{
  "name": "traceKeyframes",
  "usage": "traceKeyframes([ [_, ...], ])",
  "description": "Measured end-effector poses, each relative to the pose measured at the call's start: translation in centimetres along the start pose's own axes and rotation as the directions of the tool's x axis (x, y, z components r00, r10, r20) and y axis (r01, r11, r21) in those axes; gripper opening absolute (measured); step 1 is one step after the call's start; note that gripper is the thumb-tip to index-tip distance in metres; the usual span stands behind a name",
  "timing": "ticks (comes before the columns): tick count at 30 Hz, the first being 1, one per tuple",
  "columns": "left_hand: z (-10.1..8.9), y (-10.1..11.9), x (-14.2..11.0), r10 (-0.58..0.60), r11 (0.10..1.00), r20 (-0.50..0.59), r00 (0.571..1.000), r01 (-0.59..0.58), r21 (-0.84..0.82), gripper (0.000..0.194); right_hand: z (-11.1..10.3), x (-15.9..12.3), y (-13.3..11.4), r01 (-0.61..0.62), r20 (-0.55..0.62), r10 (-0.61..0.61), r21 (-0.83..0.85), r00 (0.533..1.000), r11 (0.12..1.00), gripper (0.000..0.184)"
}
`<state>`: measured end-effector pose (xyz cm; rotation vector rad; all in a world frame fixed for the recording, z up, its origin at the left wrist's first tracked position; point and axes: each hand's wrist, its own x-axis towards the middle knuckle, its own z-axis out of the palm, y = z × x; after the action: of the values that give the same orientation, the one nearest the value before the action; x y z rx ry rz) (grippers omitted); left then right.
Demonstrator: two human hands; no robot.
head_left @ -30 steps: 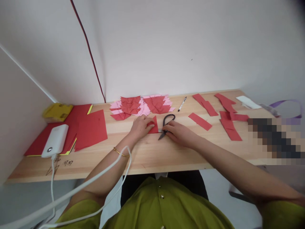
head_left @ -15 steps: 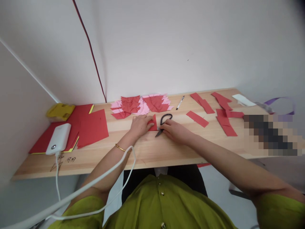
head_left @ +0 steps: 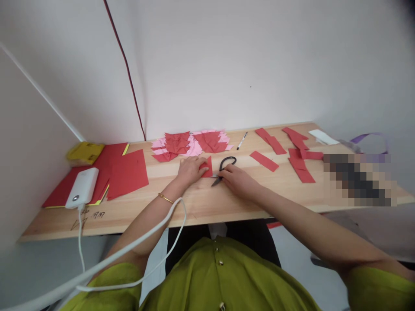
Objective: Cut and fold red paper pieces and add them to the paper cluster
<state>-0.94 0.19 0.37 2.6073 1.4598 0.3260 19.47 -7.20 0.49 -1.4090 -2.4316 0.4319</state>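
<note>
My left hand rests on the table with its fingers bent over a small piece of red paper, holding it down. To its right, my right hand grips a pair of black-handled scissors. The scissors' blades point left and toward me, spread apart at the paper's lower right corner. Part of the paper lies hidden under my left fingers, and the near handle loop is covered by my right hand.
Folded red and pink paper pieces lie at the back beside a pen. Red paper strips are scattered rightward. Red sheets, a white power bank and a yellow packet sit left. A white cable crosses my left arm.
The view has shifted slightly. Both hands stay at nearly the same place on the paper and scissors, and the scissors' blades look a little further apart.
</note>
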Motion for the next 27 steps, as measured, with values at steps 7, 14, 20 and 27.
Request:
traceKeyframes([
  [7,-0.2,0.3,-0.1,-0.003,0.999,-0.005,1.0,0.003,0.036,0.027,0.3,1.0,-0.5,0.023,-0.029,-0.026,-0.1,0.999,0.995,0.027],
  [14,0.2,-0.1,0.0,0.0,1.0,-0.031,1.0,0.001,0.012,0.028,0.2,0.2,-0.1,0.016,-0.04,-0.02,-0.088,0.999,0.996,0.028],
  [20,-0.9,-2.7,0.1,0.279,0.941,0.008,0.96,-0.272,-0.2,0.035,-0.4,0.4,0.6,0.04,-0.038,-0.043,-0.08,0.998,0.996,0.029],
  [27,-0.6,-4.7,-1.4,0.465,0.881,-0.036,0.884,-0.467,-0.078,0.034,-1.0,0.0,1.3,0.073,-0.012,-0.074,-0.05,0.997,0.996,0.031],
])
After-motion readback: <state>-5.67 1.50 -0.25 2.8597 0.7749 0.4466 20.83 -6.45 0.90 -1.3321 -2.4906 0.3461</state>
